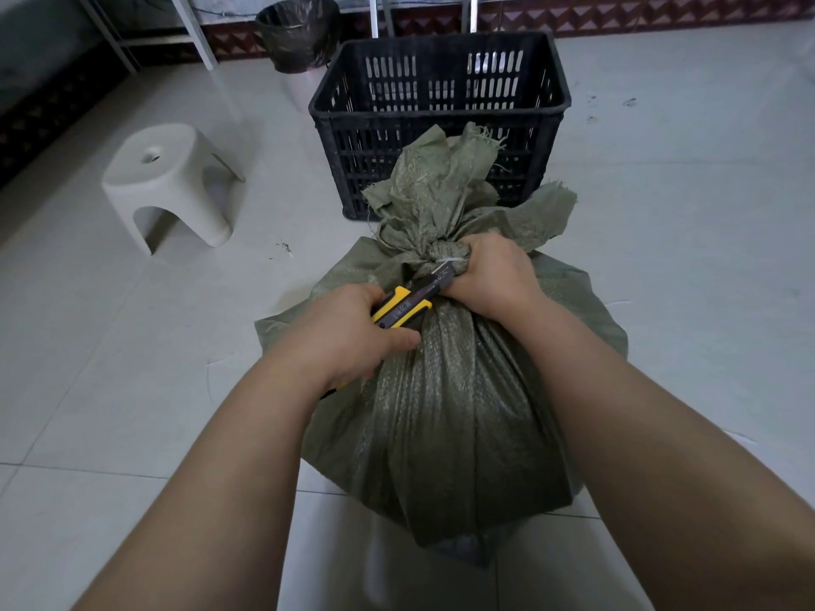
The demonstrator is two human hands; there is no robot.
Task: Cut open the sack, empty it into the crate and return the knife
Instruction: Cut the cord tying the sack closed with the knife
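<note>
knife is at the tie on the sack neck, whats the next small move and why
Probably draw the utility knife blade through the white tie, cutting away from the right hand. The left hand holds the knife with its tip at the tie, the right hand grips the bunched neck beside it, and the green woven sack is still tied shut, the black crate waiting behind.

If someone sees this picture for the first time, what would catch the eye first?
Probably the bulging green sack in the centre, its tied neck clamped by the right hand. Next, the yellow knife in the left hand, aimed at the tie. Behind stands an empty black crate.
</note>
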